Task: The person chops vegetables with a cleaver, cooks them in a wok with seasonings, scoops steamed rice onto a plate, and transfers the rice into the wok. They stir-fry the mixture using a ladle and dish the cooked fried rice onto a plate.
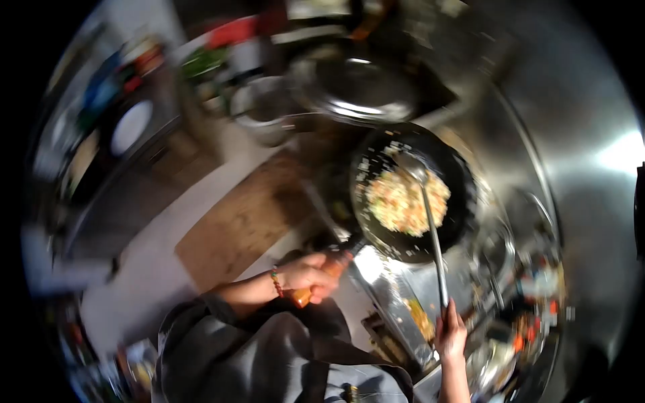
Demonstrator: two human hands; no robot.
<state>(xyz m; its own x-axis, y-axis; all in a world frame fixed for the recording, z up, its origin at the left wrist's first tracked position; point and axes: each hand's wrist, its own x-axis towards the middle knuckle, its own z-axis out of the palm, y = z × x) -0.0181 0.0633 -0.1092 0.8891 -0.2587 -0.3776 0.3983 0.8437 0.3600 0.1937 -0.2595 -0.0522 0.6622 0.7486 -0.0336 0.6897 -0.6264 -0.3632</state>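
Note:
A dark wok point(463, 195) holds fried rice point(406, 203) with small coloured bits, and loose grains cling to its inner wall. My left hand point(309, 277), with a beaded bracelet at the wrist, is closed round the wok's orange-brown handle point(336, 264). The fingers of my right hand point(451, 332) grip the end of a long metal ladle point(433, 242). The ladle's bowl rests in the upper part of the rice, inside the wok.
Above the wok stands a large round metal pot or lid point(356, 87), beside a smaller pot point(262, 101). A metal tray point(396, 309) with yellow food lies below the wok. Blurred containers point(537, 289) stand at the right, and a brown mat point(242, 221) covers floor at the left.

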